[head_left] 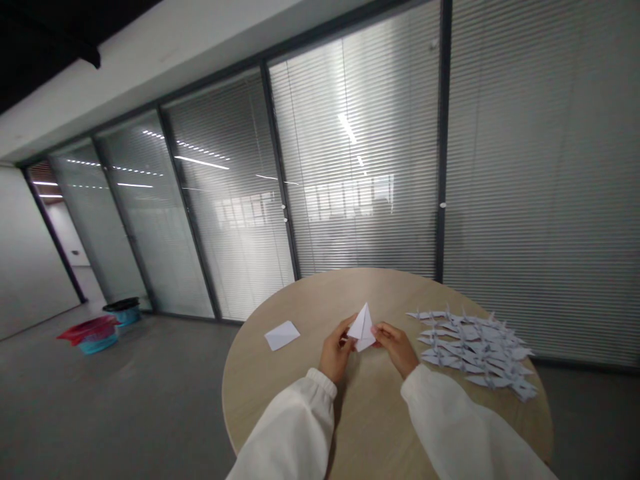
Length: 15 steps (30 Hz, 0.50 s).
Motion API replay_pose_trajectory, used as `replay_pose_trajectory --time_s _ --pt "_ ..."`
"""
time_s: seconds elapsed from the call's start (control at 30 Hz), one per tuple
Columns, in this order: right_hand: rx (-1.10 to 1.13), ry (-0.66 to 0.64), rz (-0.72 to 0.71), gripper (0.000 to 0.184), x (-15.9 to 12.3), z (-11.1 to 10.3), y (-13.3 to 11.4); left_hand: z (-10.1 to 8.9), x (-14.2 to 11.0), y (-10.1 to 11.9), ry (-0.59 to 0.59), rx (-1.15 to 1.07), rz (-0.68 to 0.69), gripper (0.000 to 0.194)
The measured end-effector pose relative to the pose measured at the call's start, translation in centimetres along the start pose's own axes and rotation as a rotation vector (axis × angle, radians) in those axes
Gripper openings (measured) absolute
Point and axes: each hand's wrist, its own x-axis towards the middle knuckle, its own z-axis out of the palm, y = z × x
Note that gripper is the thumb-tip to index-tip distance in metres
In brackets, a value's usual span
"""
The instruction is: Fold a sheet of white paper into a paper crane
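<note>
Round table (250, 373), pale. Spread of folded paper pieces (465, 347), at right. Left hand (335, 350) and right hand (397, 345), fingertips pinched on opposite sides of pointed folded sheet (359, 328), over the table; for crisp creases, align edges, press evenly. Loose white paper (282, 335), at left.

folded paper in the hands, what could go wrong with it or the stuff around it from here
The folded paper is held at its left side by the left hand and at its right by the right hand; an uneven pull might skew a crease.

The right sleeve is near the folded paper shapes, so it could brush and shift them.

Some of those shapes lie near the right edge of the table; a knock might send them off.
</note>
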Motion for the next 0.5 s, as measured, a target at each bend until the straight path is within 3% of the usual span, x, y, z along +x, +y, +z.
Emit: replay_pose_trajectory --time_s 0.27,0.5 --pt "-0.021 -0.025 0.005 0.041 -0.11 0.15 -0.08 -0.10 0.05 0.04 0.054 0.044 -0.019 0.037" --pt "-0.038 -0.094 0.075 0.040 -0.28 0.46 0.31 -0.40 0.17 -0.58 0.154 0.286 -0.051 0.035"
